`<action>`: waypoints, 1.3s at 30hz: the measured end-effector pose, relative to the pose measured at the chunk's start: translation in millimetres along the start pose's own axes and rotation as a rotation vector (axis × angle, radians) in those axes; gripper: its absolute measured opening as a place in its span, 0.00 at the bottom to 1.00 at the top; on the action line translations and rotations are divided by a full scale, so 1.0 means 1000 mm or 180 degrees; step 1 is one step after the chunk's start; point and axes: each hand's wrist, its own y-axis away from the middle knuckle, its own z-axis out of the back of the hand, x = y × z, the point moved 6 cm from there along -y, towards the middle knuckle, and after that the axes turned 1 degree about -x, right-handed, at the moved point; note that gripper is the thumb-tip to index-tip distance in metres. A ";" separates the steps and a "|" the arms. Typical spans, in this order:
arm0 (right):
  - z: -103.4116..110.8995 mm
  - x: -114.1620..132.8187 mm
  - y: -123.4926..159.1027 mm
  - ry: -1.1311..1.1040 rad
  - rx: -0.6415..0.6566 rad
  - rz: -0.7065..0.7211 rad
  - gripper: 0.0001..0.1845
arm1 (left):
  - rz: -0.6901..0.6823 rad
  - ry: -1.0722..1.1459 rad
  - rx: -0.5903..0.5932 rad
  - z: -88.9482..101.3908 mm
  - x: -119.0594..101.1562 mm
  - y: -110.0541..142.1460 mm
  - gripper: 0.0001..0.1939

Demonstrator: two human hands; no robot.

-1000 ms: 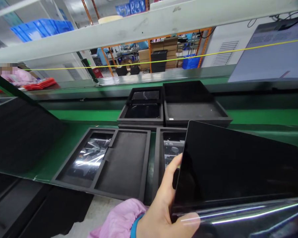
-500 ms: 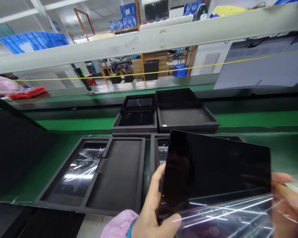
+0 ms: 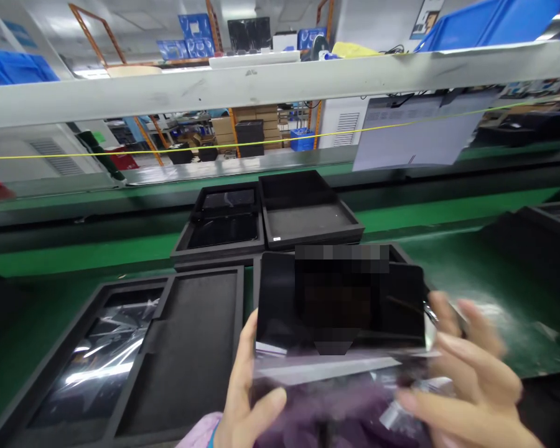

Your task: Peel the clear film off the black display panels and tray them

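Tablet [image 3: 340,298]: up it is, right of the tray [image 3: 186,348], upper edge overlapping a second tray [image 3: 400,254].
Left hand [image 3: 249,398]: clamped on the tablet's left side, thumb over the front!
Right hand [image 3: 471,373]: blurred at the opposite edge, fingers curved by the film [image 3: 326,374]; gripping or not, can't tell.
Screen [image 3: 107,348]: glinting in the tray's left bay.
Room: green worktop [image 3: 466,264] right of the tray, past the right hand; another strip along the tray's left rim.
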 end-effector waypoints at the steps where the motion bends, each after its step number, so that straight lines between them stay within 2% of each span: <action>1: -0.001 0.005 -0.017 0.0011 -0.0029 0.0189 0.17 | -0.0021 0.0009 0.0007 -0.002 -0.004 -0.006 0.33; 2: -0.006 0.009 -0.034 -0.0068 0.0103 0.0341 0.16 | -0.0017 0.0007 0.0023 -0.004 -0.007 -0.013 0.34; 4: -0.027 0.011 -0.064 -0.0767 0.1074 0.0360 0.17 | 0.0048 0.0012 0.0120 -0.007 -0.012 -0.026 0.34; 7: -0.048 0.012 -0.094 -0.1881 0.2392 0.0394 0.27 | 0.0191 0.0263 0.0419 -0.012 -0.021 -0.039 0.36; 10: -0.052 0.015 -0.107 -0.2042 0.3294 0.1003 0.30 | 0.0459 0.0662 0.0449 -0.012 -0.027 -0.045 0.33; 12: -0.051 0.015 -0.111 -0.1810 0.3526 0.1328 0.24 | 0.0581 0.0844 0.0312 -0.011 -0.030 -0.046 0.30; 13: -0.050 0.016 -0.114 -0.1662 0.3464 0.1392 0.18 | 0.0593 0.0907 0.0231 -0.010 -0.032 -0.047 0.28; 15: -0.049 0.017 -0.122 -0.1356 0.3012 0.1434 0.07 | 0.0529 0.0947 0.0043 -0.007 -0.036 -0.050 0.24; 17: -0.046 0.020 -0.130 -0.1089 0.2255 0.1297 0.07 | 0.0383 0.0878 -0.0144 -0.002 -0.038 -0.054 0.22; 19: -0.043 0.020 -0.136 -0.0941 0.1500 0.0936 0.07 | 0.0208 0.0733 -0.0331 0.005 -0.039 -0.057 0.23; 22: -0.044 0.019 -0.139 -0.1084 0.0829 0.0395 0.09 | 0.0056 0.0539 -0.0564 0.018 -0.036 -0.057 0.23; 25: -0.049 0.020 -0.141 -0.1322 0.0665 0.0168 0.09 | -0.0329 0.0151 -0.0917 0.033 -0.039 -0.053 0.19; 27: -0.052 0.019 -0.142 -0.1425 0.0662 0.0061 0.09 | -0.0471 0.0078 -0.0974 0.033 -0.041 -0.051 0.17; 33: -0.056 0.011 -0.141 -0.1551 0.0604 -0.0182 0.11 | -0.0124 0.0585 -0.0588 0.011 -0.038 -0.058 0.22; 35: -0.059 0.007 -0.140 -0.1573 0.0606 -0.0269 0.11 | -0.0032 0.0681 -0.0547 0.010 -0.034 -0.061 0.21; 39: -0.065 -0.002 -0.137 -0.1607 0.0613 -0.0467 0.11 | 0.0050 0.0369 -0.0599 0.022 -0.022 -0.066 0.17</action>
